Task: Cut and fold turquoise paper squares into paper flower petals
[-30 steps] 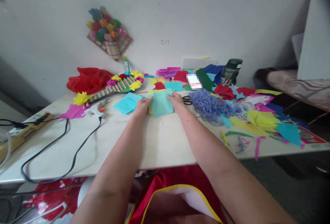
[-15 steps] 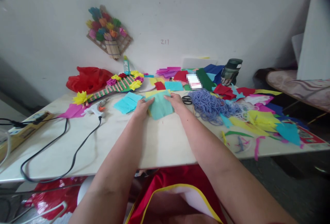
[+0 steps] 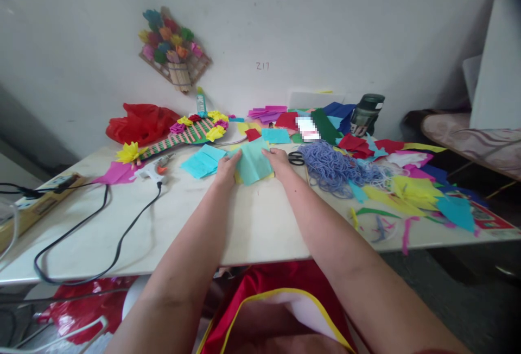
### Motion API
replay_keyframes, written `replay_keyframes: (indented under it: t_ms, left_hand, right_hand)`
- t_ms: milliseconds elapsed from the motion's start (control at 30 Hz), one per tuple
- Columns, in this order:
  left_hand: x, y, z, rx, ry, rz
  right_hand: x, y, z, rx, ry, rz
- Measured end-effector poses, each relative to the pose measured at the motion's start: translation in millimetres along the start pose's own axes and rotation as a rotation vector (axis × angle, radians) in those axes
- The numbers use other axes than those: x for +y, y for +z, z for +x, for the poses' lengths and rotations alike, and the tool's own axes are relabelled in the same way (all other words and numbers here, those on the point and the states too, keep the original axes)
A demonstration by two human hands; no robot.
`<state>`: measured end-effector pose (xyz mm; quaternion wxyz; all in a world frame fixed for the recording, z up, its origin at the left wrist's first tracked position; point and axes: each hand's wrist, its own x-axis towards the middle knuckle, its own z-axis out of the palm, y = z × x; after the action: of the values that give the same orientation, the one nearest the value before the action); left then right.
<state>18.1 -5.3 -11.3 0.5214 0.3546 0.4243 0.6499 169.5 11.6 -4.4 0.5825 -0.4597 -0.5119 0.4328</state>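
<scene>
A light teal paper square (image 3: 254, 165), creased down its middle, is stretched between my two hands above the table. My left hand (image 3: 228, 168) pinches its left edge, thumb on top. At the upper right corner, the thumb and fingers of my right hand (image 3: 278, 160) are closed on the same sheet. Yellow paper (image 3: 265, 177) peeks out beneath the sheet's lower edge. Just left of my left hand lie several bright blue paper sheets (image 3: 202, 161). Black-handled scissors (image 3: 296, 158) rest close to my right hand.
Purple-blue yarn (image 3: 329, 166) and coloured paper scraps (image 3: 411, 194) spread over the right side. A glue gun (image 3: 152, 170), its black cord and a power strip (image 3: 40, 202) are on the left. Behind stand a flower-decorated craft piece (image 3: 191, 132) and a dark bottle (image 3: 367, 115).
The teal square has tilted and its crease shows more clearly. Yellow paper now shows below it rather than mostly above. Both hands keep hold, with only small shifts.
</scene>
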Motion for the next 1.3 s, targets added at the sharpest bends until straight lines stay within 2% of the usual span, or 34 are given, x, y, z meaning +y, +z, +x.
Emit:
replay_keyframes:
  t_ms: [100,333,500,667,867,1000,1167,1300]
  left_hand:
    - [1,2.6,-1,0.042,-0.038,-0.030]
    - [-1,1.3,-1,0.006,-0.030,-0.010]
    - [-1,1.2,0,-0.016,-0.029,-0.054]
    - [-1,2.9,-1,-0.023,-0.033,-0.069]
    - [3,3.0,-3,0.004,-0.069,-0.021]
    - [5,0.9,-4,-0.031,-0.104,-0.026]
    - [5,-0.4,-3,-0.078,-0.135,0.003]
    - [5,-0.1,-3,-0.084,-0.126,0.013]
  right_hand:
    - [-3,2,-3,0.004,0.008,-0.029]
    - [-4,5,-3,-0.024,0.037,0.003]
    - [2,8,0,0.030,0.047,0.021]
    - [2,14,-3,0.027,0.117,0.078]
    - [-5,10,-3,-0.132,0.265,0.337]
    - [-4,3,2,-0.143,0.300,0.327]
    - [-5,3,2,-0.213,0.284,0.440]
    - [-9,5,0,-0.189,0.304,0.459]
